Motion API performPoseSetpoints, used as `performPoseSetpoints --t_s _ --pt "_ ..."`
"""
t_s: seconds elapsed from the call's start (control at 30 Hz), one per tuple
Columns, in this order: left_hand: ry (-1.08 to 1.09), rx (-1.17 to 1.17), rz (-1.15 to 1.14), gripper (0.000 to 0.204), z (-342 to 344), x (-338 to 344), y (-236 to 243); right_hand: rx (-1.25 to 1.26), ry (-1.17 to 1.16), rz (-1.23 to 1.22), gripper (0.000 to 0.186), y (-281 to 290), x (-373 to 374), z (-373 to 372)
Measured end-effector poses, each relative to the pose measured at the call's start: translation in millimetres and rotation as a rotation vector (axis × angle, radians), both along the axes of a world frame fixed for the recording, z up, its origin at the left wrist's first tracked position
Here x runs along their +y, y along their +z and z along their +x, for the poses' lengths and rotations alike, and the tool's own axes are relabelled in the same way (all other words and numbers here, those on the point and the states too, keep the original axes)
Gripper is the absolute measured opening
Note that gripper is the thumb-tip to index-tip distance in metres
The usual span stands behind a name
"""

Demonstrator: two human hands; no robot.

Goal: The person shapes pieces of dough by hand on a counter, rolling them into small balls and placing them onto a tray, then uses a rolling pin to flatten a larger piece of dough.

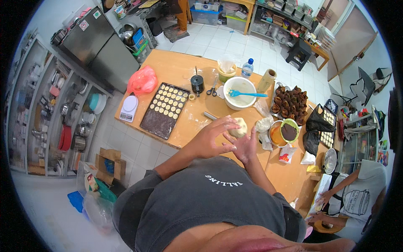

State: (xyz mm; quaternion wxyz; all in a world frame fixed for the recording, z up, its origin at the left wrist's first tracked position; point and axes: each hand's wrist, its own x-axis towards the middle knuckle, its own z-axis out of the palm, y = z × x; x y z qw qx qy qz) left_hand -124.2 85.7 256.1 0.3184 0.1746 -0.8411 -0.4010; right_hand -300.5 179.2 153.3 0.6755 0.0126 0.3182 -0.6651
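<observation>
A pale ball of dough [239, 128] is held up between my two hands over the near edge of the wooden table [193, 128]. My left hand [215, 135] comes at it from the left, fingers curved against its side. On the other side my right hand [245, 148] supports it, palm turned up and fingers bent around its lower part. The dough hides some of the fingertips. Just beyond my left hand lies a short grey rod-like tool [209, 115], partly covered. Left of it is a dark baking tray [157, 122] with rows of small pale dough rounds.
Behind the dough stands a white bowl [230, 101] with a blue spatula [247, 94]. Scissors [213, 89], a dark jar [197, 84], a white scale [129, 108] and a water bottle [247, 68] are around. Brown paper cups [289, 103] fill the right. Another person [361, 193] works at lower right.
</observation>
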Motion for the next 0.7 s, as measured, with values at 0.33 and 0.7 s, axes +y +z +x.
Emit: performPoseSetpoints --t_s 0.33,0.7 --pt "0.013 0.104 0.819 0.046 83 -51 -76 0.521 -0.237 0.148 0.019 -48 -46 37" --pt "-0.052 0.405 1.703 0.054 172 -133 -113 1.193 -0.296 -0.434 0.023 37 -123 180"
